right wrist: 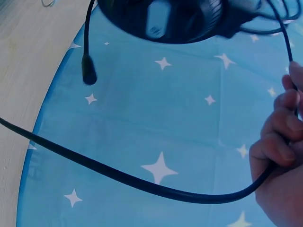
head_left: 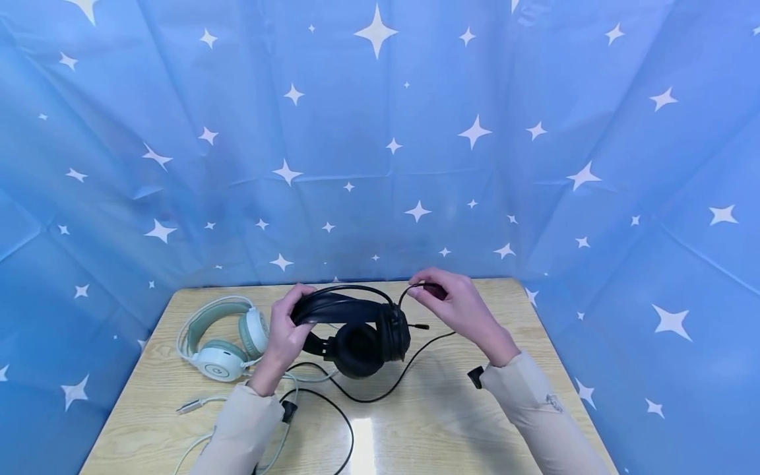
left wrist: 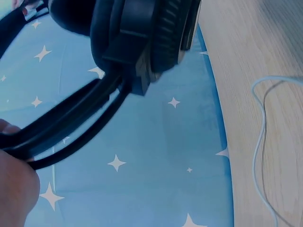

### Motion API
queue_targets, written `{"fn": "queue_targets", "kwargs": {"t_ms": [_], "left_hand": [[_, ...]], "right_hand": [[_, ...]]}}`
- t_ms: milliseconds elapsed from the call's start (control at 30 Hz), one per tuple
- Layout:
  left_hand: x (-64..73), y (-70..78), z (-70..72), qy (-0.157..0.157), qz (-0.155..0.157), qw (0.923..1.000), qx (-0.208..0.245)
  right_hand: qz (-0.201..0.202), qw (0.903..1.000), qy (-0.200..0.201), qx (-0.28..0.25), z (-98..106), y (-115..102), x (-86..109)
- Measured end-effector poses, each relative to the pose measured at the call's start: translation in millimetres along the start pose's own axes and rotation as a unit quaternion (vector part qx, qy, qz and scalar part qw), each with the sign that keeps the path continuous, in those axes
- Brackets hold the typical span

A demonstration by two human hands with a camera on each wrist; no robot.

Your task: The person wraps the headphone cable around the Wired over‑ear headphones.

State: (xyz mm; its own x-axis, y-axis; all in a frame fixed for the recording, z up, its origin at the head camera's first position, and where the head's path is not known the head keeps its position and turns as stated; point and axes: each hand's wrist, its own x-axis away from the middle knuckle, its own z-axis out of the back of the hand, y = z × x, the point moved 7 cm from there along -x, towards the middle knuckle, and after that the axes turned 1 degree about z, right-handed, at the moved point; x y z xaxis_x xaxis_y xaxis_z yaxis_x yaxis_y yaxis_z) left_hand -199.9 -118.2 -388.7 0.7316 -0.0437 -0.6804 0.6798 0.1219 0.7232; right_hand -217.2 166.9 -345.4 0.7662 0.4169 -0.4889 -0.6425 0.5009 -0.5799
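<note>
Black over-ear headphones (head_left: 359, 351) with a short boom microphone (right wrist: 89, 71) are held up above the table. My left hand (head_left: 285, 338) grips their headband at the left side, thumb below and fingers over the top. Level with the upper ear cup, my right hand (head_left: 460, 309) holds the thin black cable (right wrist: 142, 183) with curled fingers. From that hand the cable loops down in the right wrist view. One ear cup faces forward with its dark cushion showing. In the left wrist view the headband runs from my left hand (left wrist: 16, 189) up to an ear cup.
White and mint-green headphones (head_left: 218, 363) lie at the table's left, beside my left hand. Their pale cable (left wrist: 259, 142) and a silver plug (head_left: 190, 407) lie on the wooden table (head_left: 427, 415). Black cable curves across the middle. A blue star-patterned curtain (head_left: 380, 132) surrounds the back and sides.
</note>
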Motion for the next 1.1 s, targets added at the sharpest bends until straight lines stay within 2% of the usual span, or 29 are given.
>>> {"fn": "queue_targets", "kwargs": {"t_ms": [167,333,400,467,533,633,700,733,833,967,1033,1067,1100], "left_hand": [[1.1,0.4,0.8,-0.030,0.003,0.9974,0.065],[2.5,-2.0,1.7,-0.051,0.025,0.9921,0.112],[3.1,-3.6,1.6,-0.050,0.039,0.9882,0.139],[3.6,-4.1,0.0,-0.050,0.051,0.9782,0.195],[3.4,-2.7,-3.0,-0.052,0.053,0.9627,0.260],[3.1,1.0,-10.3,-0.063,0.054,0.9280,0.363],[3.0,3.4,-15.1,-0.066,0.053,0.9091,0.408],[3.0,4.0,-17.3,-0.067,0.053,0.9013,0.425],[3.5,3.2,-22.5,-0.059,0.062,0.8709,0.484],[4.1,-2.5,-25.4,-0.025,0.085,0.8214,0.563],[3.8,-4.9,-25.9,-0.008,0.092,0.8063,0.584],[3.6,-5.7,-26.2,-0.001,0.094,0.8018,0.590],[3.3,-6.1,-26.8,0.004,0.096,0.8012,0.591]], "right_hand": [[-0.019,0.9981,-0.059,0.005,-10,8,-4.5],[-0.031,0.9887,-0.145,-0.024,-20,15,-3.1],[-0.040,0.9823,-0.178,-0.045,-24,17,-2.0],[-0.055,0.9739,-0.208,-0.072,-27,19,-0.5],[-0.067,0.9656,-0.230,-0.101,-29,21,1.0],[-0.076,0.9571,-0.241,-0.141,-31,25,3.1],[-0.072,0.9547,-0.238,-0.164,-33,29,4.7],[-0.069,0.9536,-0.234,-0.176,-35,31,5.6],[-0.079,0.9492,-0.214,-0.217,-39,40,9.4],[-0.108,0.9450,-0.166,-0.260,-45,54,15.9],[-0.125,0.9420,-0.140,-0.278,-49,61,19.4],[-0.133,0.9404,-0.129,-0.285,-51,64,21.5],[-0.140,0.9372,-0.119,-0.297,-53,66,23.6]]}}
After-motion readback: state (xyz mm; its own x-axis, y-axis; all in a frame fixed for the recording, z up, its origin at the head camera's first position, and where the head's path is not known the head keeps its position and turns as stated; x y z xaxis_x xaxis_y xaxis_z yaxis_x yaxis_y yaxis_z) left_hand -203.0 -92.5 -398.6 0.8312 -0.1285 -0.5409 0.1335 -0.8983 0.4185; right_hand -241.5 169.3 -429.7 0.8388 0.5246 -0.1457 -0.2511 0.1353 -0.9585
